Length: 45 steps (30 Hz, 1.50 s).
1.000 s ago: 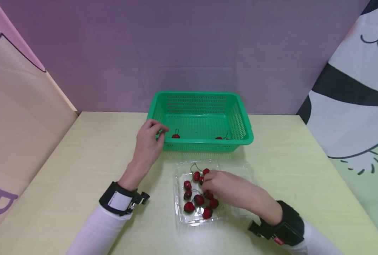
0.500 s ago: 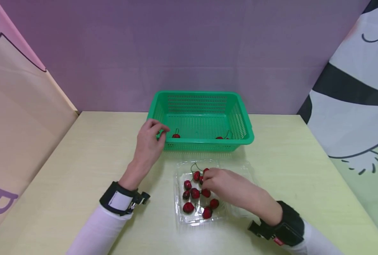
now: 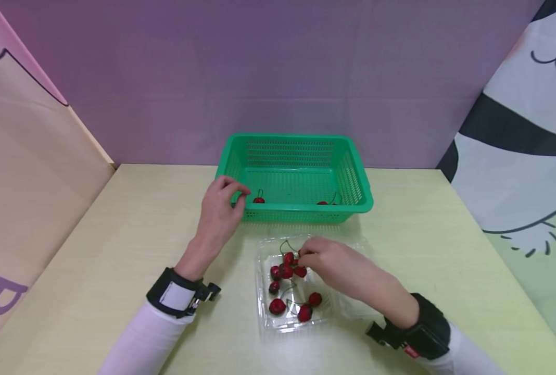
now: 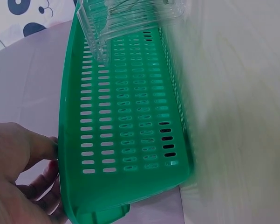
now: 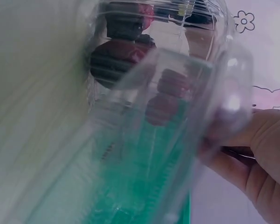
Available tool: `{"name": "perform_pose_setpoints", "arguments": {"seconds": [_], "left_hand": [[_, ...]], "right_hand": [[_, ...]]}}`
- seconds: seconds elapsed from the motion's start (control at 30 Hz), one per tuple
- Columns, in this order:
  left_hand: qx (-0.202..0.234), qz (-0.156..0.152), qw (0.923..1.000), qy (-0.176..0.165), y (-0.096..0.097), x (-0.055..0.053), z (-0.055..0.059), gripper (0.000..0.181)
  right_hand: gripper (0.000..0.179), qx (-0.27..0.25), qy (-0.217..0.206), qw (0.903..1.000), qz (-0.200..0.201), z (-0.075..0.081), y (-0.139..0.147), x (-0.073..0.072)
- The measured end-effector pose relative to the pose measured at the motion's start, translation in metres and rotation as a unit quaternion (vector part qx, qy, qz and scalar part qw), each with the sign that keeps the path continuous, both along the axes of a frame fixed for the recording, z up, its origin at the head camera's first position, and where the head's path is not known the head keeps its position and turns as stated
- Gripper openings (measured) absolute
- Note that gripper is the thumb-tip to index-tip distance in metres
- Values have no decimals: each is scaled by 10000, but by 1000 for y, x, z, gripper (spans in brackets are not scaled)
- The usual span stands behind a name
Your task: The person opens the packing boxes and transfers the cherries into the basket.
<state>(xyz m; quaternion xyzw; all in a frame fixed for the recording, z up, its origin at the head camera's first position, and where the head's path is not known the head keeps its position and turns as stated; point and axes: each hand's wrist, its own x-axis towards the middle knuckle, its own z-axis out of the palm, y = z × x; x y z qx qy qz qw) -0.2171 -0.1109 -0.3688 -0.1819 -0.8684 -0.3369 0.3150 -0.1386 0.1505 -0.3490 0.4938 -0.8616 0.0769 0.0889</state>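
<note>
The right hand (image 3: 336, 260) hovers over a clear plastic clamshell box (image 3: 261, 307), its thumb and index finger pinched together. Two red cherries (image 3: 293, 271) hang or lie just below these fingertips; the stem between them is hidden. Several more cherries with stems (image 3: 277, 306) lie in the box. The left hand (image 3: 219, 211) is at the near left corner of the green basket (image 3: 301, 208), its fingers bent over the rim. In the left wrist view the rim hides its fingertips, so whether it grips the rim or something else cannot be told.
A few cherries (image 3: 258, 200) lie inside the basket along its near wall. The clamshell's clear lid (image 3: 359, 307) lies folded open to the right, under the right forearm. A purple cloth wall (image 3: 287, 78) stands behind the light wooden table (image 3: 446, 260).
The right hand has risen slightly away from the viewer, and two cherries have shifted the same way with it, toward the far side of the box. The left hand has stayed nearly still.
</note>
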Motion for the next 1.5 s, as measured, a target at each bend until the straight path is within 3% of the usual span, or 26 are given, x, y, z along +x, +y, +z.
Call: {"name": "perform_pose_setpoints", "arguments": {"seconds": [0.33, 0.7, 0.9, 1.17, 1.33, 1.5], "left_hand": [[-98, -160, 9998, 101, 1, 1, 1, 12], [-181, -771, 9954, 543, 9, 2, 4, 16], [-158, -1085, 9933, 357, 13, 8, 7, 13], [-339, -1090, 9932, 207, 17, 15, 8, 12], [-474, -1204, 9914, 173, 20, 19, 8, 11], [-916, -1408, 9858, -44, 25, 24, 9, 8]], "right_hand": [[25, -493, 131, 9987, 63, 3, 5, -3], [23, -978, 493, 9939, 107, 13, 17, -7], [24, -1604, 304, 9865, 136, 20, 24, -11], [23, -1696, 263, 9852, 3, 23, 27, -12], [23, -1788, 400, 9828, -248, 26, 28, -13], [24, -2112, 699, 9740, -430, 28, 33, -17]]}}
